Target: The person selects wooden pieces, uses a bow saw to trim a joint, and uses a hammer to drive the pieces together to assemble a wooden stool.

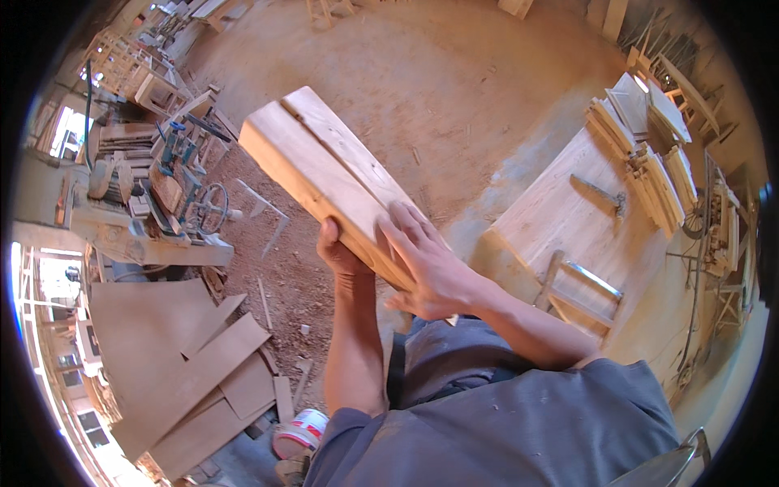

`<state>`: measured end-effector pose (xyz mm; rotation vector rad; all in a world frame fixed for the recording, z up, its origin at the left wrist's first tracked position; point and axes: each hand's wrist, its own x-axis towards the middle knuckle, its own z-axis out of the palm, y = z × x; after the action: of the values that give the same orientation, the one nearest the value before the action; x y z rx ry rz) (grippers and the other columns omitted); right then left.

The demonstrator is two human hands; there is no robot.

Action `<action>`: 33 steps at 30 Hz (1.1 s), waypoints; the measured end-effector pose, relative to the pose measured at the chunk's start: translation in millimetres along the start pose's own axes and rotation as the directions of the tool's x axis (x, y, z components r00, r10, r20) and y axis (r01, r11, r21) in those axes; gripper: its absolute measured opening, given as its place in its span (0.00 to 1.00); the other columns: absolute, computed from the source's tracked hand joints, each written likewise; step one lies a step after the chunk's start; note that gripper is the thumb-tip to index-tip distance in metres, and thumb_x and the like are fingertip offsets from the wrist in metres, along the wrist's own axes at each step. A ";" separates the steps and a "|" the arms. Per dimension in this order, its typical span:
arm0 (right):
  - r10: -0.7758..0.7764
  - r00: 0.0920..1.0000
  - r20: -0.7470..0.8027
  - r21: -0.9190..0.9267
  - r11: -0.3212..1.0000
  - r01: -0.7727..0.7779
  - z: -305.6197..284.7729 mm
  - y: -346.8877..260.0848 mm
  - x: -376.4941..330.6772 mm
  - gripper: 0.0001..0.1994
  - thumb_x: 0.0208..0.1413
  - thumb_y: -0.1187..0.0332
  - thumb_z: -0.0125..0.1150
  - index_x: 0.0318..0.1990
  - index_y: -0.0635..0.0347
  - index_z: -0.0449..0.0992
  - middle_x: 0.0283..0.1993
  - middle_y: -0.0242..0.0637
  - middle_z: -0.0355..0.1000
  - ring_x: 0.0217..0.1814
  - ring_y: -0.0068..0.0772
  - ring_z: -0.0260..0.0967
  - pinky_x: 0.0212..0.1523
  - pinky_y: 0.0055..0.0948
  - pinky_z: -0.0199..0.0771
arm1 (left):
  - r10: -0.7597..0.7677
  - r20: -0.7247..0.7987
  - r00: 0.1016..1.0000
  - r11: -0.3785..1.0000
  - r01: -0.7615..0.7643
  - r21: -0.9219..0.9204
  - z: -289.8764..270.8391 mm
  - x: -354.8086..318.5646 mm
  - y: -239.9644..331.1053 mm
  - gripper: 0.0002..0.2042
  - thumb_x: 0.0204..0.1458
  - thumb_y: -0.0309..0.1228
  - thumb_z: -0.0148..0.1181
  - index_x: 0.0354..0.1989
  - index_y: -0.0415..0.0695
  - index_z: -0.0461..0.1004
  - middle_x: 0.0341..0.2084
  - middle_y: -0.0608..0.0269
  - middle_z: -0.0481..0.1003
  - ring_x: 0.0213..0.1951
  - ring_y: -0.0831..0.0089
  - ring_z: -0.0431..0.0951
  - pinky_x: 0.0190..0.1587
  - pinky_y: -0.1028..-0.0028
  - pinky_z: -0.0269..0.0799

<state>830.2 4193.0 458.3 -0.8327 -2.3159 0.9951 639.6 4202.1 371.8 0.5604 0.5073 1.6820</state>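
Observation:
Two thick, pale wooden boards lie side by side in front of me, with a narrow dark gap along their length. They slant from my waist up toward the far left. My left hand grips their left side from below; its thumb shows on the edge and its other fingers are hidden underneath. On the upper face near the close end, my right hand lies flat with its fingers stretched out over the wood and its thumb apart toward the left edge.
To the right, a wooden worktable bears a hammer, a wood-framed saw and stacked wood pieces. A machine with a handwheel stands left. Brown sheets lie lower left, near a white-and-red bucket. Sawdust covers the floor.

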 end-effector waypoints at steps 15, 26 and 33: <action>0.547 0.826 0.138 0.982 0.031 -0.184 12.4 139.5 67.8 0.54 0.40 0.66 0.81 0.72 0.66 0.49 0.70 0.44 0.58 0.74 0.38 0.52 0.73 0.38 0.49 | 0.115 -0.107 0.988 0.973 -0.133 -0.190 -32.4 218.2 29.2 0.46 0.48 0.75 0.43 0.65 0.50 0.64 0.49 0.48 0.74 0.47 0.48 0.76 0.52 0.46 0.72; 0.749 0.647 -0.142 0.952 0.282 -0.118 -47.7 226.3 241.0 0.60 0.33 0.74 0.83 0.73 0.61 0.45 0.63 0.47 0.61 0.67 0.40 0.60 0.68 0.38 0.60 | 0.075 0.241 0.968 0.915 0.029 -0.403 -62.5 438.2 -28.8 0.49 0.46 0.76 0.46 0.67 0.48 0.61 0.55 0.46 0.69 0.54 0.48 0.71 0.58 0.48 0.68; 0.854 0.466 -0.230 0.935 0.326 -0.137 -95.8 273.9 325.7 0.53 0.36 0.80 0.71 0.73 0.60 0.47 0.59 0.46 0.64 0.61 0.40 0.64 0.64 0.36 0.64 | -0.059 0.375 0.925 0.865 0.235 -0.444 -96.7 561.3 -93.5 0.52 0.46 0.74 0.50 0.70 0.43 0.56 0.65 0.44 0.61 0.63 0.47 0.64 0.68 0.51 0.59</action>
<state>756.2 4613.6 369.4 -1.2935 -0.5774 1.4952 566.4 4768.4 287.6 0.4224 -0.1342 1.4422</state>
